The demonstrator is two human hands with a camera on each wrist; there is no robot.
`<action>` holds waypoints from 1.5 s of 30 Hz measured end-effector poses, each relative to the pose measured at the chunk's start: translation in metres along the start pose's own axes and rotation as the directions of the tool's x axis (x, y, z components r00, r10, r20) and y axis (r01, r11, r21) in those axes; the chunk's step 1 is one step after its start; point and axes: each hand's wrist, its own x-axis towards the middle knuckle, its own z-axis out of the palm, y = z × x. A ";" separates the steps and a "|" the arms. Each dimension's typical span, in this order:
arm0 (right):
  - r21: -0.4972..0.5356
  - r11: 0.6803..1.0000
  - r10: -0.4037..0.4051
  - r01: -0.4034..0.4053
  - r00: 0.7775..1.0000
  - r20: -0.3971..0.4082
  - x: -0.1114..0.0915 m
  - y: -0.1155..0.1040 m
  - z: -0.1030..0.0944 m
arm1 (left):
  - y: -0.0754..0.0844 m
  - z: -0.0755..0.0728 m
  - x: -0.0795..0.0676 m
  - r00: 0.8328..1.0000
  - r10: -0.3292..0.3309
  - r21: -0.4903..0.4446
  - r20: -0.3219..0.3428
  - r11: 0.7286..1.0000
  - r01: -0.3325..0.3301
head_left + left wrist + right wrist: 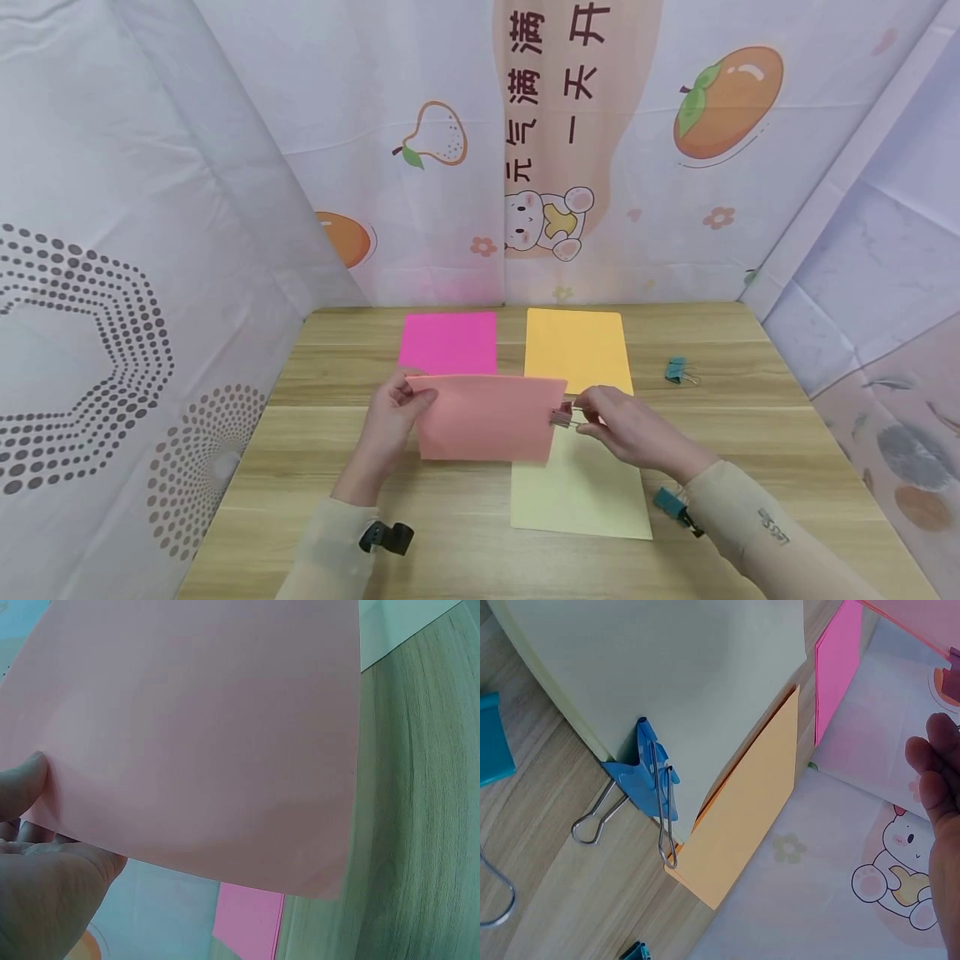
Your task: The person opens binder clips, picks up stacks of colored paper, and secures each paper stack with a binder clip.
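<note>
My left hand [392,410] grips a sheet or stack of salmon-pink paper [486,423] by its left edge, thumb on the near face. The paper stands tilted above the table, its face toward me. At its right edge, my right hand [628,427] pinches the wire handles of a dark red binder clip [561,414], whose body overlaps the paper edge. Below lies pale yellow paper [581,492]; the right wrist view shows a blue binder clip [646,769] on its corner, hidden under my hand in the head view.
Magenta paper [450,340] and orange-yellow paper [576,348] lie at the back of the wooden table [352,350]. One teal binder clip [677,370] sits at the back right, another [667,502] beside my right sleeve. Printed curtains [435,50] surround the table.
</note>
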 end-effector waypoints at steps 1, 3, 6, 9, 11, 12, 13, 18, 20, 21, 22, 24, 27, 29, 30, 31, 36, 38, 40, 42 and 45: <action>0.007 1.000 0.004 -0.004 1.000 0.005 0.000 0.000 0.000 | 0.000 0.000 0.000 1.000 0.002 0.000 0.005 1.000 -0.002; 0.019 1.000 0.007 -0.007 1.000 0.010 0.001 -0.001 0.000 | 0.000 0.001 0.000 1.000 0.005 0.003 0.013 1.000 -0.005; 0.025 1.000 0.000 0.000 1.000 0.008 0.001 0.000 0.002 | -0.001 0.002 0.000 1.000 0.010 0.009 0.023 1.000 -0.010; 0.032 0.999 -0.006 0.005 1.000 0.006 0.001 0.001 0.003 | -0.001 0.003 0.000 0.999 0.007 0.012 0.034 1.000 -0.007; 0.039 0.999 -0.003 0.003 1.000 0.014 0.001 0.001 0.003 | -0.001 0.004 0.001 0.999 0.004 0.013 0.040 1.000 -0.005; 0.042 0.999 0.000 -0.001 1.000 0.021 0.001 0.001 0.003 | -0.001 0.005 0.001 0.999 0.004 0.011 0.041 1.000 -0.004; 0.045 0.999 0.007 -0.008 1.000 0.030 0.001 0.000 0.002 | -0.001 0.005 0.001 0.999 0.004 0.011 0.041 1.000 -0.004; 0.103 0.992 0.059 -0.072 0.991 0.118 0.000 -0.003 -0.001 | -0.003 0.006 0.001 0.999 0.007 0.023 0.050 1.000 -0.008; 0.134 0.985 0.089 -0.112 0.982 0.165 0.001 -0.004 -0.002 | -0.004 0.006 0.001 0.998 0.005 0.026 0.061 1.000 -0.006; 0.150 0.981 0.096 -0.124 0.978 0.184 0.001 -0.005 -0.003 | -0.004 0.006 0.001 0.998 0.004 0.026 0.068 1.000 -0.006; 0.159 0.978 0.105 -0.138 0.975 0.198 0.001 -0.005 -0.003 | -0.004 0.006 0.001 0.997 0.002 0.024 0.074 1.000 -0.004; 0.167 0.973 0.120 -0.157 0.970 0.212 0.002 -0.006 -0.002 | -0.004 0.005 0.000 0.996 0.002 0.020 0.090 1.000 -0.004; 0.175 0.971 0.122 -0.161 0.970 0.212 0.002 -0.006 -0.002 | -0.004 0.006 -0.001 0.995 0.001 0.017 0.098 1.000 -0.002; 0.178 0.969 0.133 -0.173 0.967 0.216 0.002 -0.006 -0.002 | -0.004 0.006 -0.001 0.995 -0.007 0.020 0.095 1.000 0.006; 0.183 0.967 0.135 -0.177 0.966 0.220 0.002 -0.006 -0.002 | -0.004 0.006 -0.001 0.996 -0.012 0.020 0.092 1.000 0.010; 0.187 0.965 0.139 -0.183 0.965 0.224 0.002 -0.006 -0.002 | -0.004 0.006 -0.001 0.996 -0.016 0.021 0.090 1.000 0.014; 0.190 0.956 0.176 -0.224 0.954 0.241 0.000 -0.007 -0.002 | -0.005 0.007 -0.001 0.996 -0.032 0.018 0.082 0.999 0.030; 0.194 0.950 0.192 -0.244 0.949 0.249 -0.001 -0.006 -0.002 | -0.005 0.007 -0.001 0.996 -0.036 0.019 0.076 0.999 0.035; 0.201 0.945 0.203 -0.257 0.946 0.253 -0.003 -0.005 -0.001 | -0.005 0.007 -0.002 0.997 -0.044 0.019 0.067 0.999 0.043; 0.208 0.945 0.198 -0.252 0.948 0.250 -0.005 -0.004 0.000 | -0.005 0.007 -0.002 0.997 -0.054 0.024 0.059 0.998 0.052; 0.207 0.951 0.178 -0.229 0.955 0.238 -0.009 -0.001 0.001 | -0.006 0.008 -0.003 0.996 -0.075 0.022 0.042 0.997 0.075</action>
